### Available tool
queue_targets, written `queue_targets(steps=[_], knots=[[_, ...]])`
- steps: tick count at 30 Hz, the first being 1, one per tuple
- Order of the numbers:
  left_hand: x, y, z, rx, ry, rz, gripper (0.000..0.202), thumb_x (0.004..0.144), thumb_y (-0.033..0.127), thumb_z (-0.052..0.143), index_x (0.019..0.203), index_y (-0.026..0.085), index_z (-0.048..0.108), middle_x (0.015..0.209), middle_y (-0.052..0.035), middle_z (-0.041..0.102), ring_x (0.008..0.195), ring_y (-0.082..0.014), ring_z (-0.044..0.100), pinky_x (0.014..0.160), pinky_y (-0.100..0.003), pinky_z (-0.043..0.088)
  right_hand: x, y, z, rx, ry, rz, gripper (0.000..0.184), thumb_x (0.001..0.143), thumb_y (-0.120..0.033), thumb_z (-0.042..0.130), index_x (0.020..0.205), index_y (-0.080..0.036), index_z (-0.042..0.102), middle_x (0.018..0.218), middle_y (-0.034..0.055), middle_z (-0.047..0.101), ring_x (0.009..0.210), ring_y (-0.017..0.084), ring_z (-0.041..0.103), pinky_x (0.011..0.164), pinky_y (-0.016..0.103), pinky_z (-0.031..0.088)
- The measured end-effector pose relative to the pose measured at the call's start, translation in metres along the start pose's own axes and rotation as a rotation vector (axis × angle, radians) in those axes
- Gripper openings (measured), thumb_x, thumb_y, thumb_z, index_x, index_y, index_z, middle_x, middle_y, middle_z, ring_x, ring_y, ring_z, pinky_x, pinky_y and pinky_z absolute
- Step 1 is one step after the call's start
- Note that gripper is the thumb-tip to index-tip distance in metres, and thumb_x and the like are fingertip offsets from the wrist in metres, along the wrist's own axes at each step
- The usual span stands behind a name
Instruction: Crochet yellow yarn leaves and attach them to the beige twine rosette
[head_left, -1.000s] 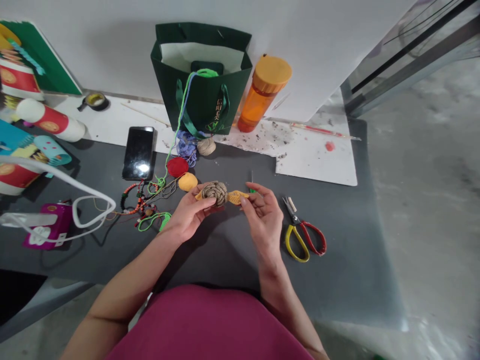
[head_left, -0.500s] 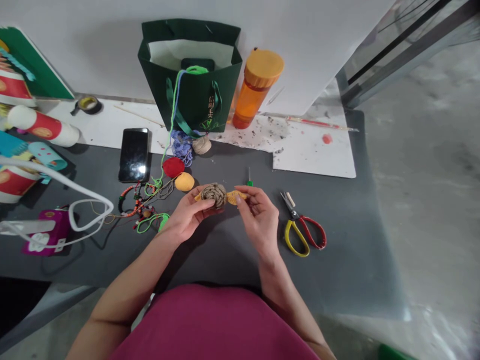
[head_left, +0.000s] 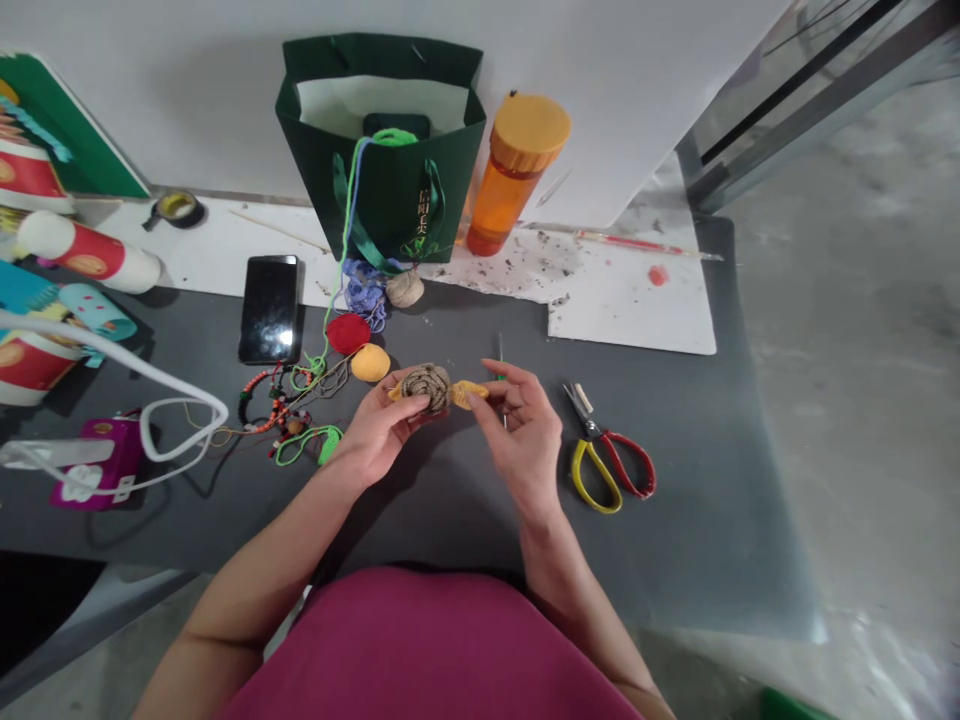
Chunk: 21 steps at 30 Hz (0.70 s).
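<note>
Between my hands is a crocheted flower [head_left: 426, 387], a brown-grey rosette with a yellow leaf [head_left: 465, 394] at its right and a bit of yellow at its left. My left hand [head_left: 376, 428] is closed on the rosette, thumb across its front. With thumb and fingers my right hand [head_left: 523, 432] pinches the yellow leaf, its index finger lifted a little off it. Behind the right fingers lies a thin tool with a green handle [head_left: 501, 376], mostly covered. Scissors [head_left: 598, 436] with one yellow and one red handle lie right of my right hand.
Yarn balls in red [head_left: 348, 333], yellow [head_left: 370, 362] and beige [head_left: 405, 289] sit beyond my left hand, near beaded bracelets [head_left: 259, 402] and a phone [head_left: 270, 308]. A green paper bag [head_left: 390, 190] and an orange bottle [head_left: 510, 185] stand at the back. A white cable [head_left: 180, 400] loops at left.
My right index finger has lifted away from the yellow leaf, while thumb and other fingers stay at it. The left hand keeps its hold on the rosette.
</note>
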<state>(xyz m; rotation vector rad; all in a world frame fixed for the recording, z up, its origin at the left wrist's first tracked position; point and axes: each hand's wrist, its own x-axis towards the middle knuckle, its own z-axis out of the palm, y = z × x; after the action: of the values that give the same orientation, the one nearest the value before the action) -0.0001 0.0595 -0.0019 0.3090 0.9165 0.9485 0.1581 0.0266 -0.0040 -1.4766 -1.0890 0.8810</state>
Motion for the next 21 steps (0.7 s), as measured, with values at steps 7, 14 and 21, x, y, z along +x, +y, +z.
queue_targets(steps=[7,14,21], knots=[[-0.0008,0.0036,0.0014,-0.039,0.039,-0.007,0.037,0.062,0.008,0.086,0.093,0.016,0.068,0.087,-0.0015,0.077,0.080,-0.0161,0.073,0.079,-0.032,0.063,0.0022,0.0019,0.0009,0.062,0.057,0.033,0.024,0.085,-0.028,0.072,0.108,-0.025,0.069,0.086,0.0018,0.078,0.077,0.016,0.073,0.074,0.032,0.060],[-0.0009,0.0069,-0.0013,0.013,0.008,0.001,0.034,0.067,0.009,0.082,0.096,0.016,0.066,0.090,-0.0022,0.075,0.083,-0.0169,0.073,0.083,-0.034,0.061,0.0033,0.0028,-0.0016,0.023,0.097,0.026,0.015,0.090,-0.031,0.065,0.101,-0.022,0.070,0.084,0.0030,0.076,0.075,0.015,0.073,0.070,0.030,0.060],[-0.0016,0.0081,-0.0002,0.013,0.009,-0.013,0.032,0.067,0.007,0.080,0.095,0.016,0.068,0.090,-0.0028,0.075,0.082,-0.0177,0.073,0.078,-0.031,0.061,0.0043,0.0020,-0.0006,0.066,0.128,0.050,0.016,0.086,-0.034,0.070,0.096,-0.022,0.073,0.083,0.0029,0.076,0.072,0.015,0.071,0.067,0.029,0.060]])
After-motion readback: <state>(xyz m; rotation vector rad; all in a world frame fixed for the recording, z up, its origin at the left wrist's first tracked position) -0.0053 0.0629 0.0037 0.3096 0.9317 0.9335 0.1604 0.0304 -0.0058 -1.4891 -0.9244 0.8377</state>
